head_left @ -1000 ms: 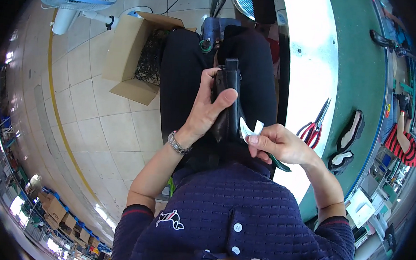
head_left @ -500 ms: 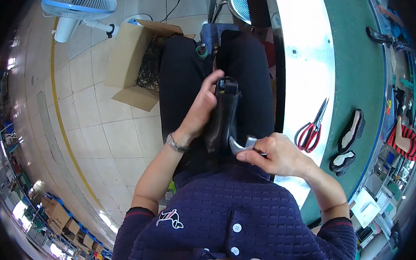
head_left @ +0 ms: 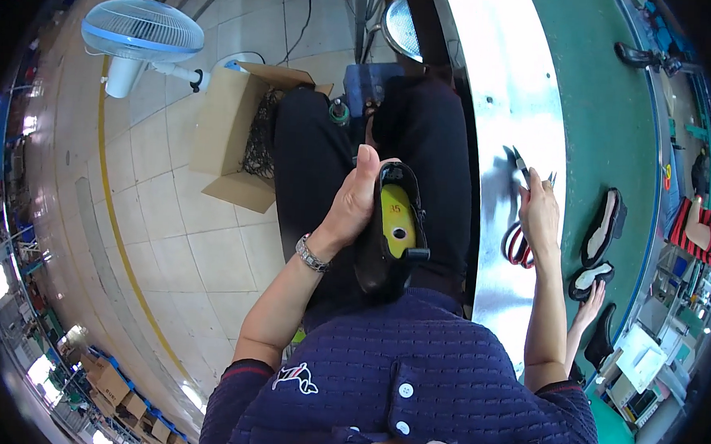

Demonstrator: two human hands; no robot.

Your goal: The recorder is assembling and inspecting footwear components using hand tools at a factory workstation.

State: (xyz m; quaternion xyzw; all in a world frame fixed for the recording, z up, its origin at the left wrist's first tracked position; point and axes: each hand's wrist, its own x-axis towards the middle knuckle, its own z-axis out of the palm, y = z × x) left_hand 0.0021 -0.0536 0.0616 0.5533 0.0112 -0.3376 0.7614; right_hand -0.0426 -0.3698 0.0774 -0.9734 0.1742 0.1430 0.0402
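My left hand (head_left: 355, 199) is closed round the side of a black shoe (head_left: 375, 273) over my lap, thumb raised by its heel. The shoe's opening faces up and shows a yellow shoe last (head_left: 397, 216) with a round hole; a short black strap sticks out beside it. Over the metal tabletop, my right hand (head_left: 541, 216) has its fingers closed on a slim pointed tool (head_left: 520, 161), its kind mostly hidden. Beneath that hand lie red-handled scissors (head_left: 518, 247), partly covered.
A metal strip (head_left: 500, 310) borders a green work surface (head_left: 593, 146) with shoe parts (head_left: 602, 227) on it. Another person's hand (head_left: 590, 305) touches one part there. To the left stand an open carton (head_left: 227, 135) of dark stringy material and a fan (head_left: 143, 34).
My right hand has left the shoe and moved right to the metal strip; the silver hooked tool no longer shows at the shoe. The shoe's opening has turned up. Another person's hand has appeared.
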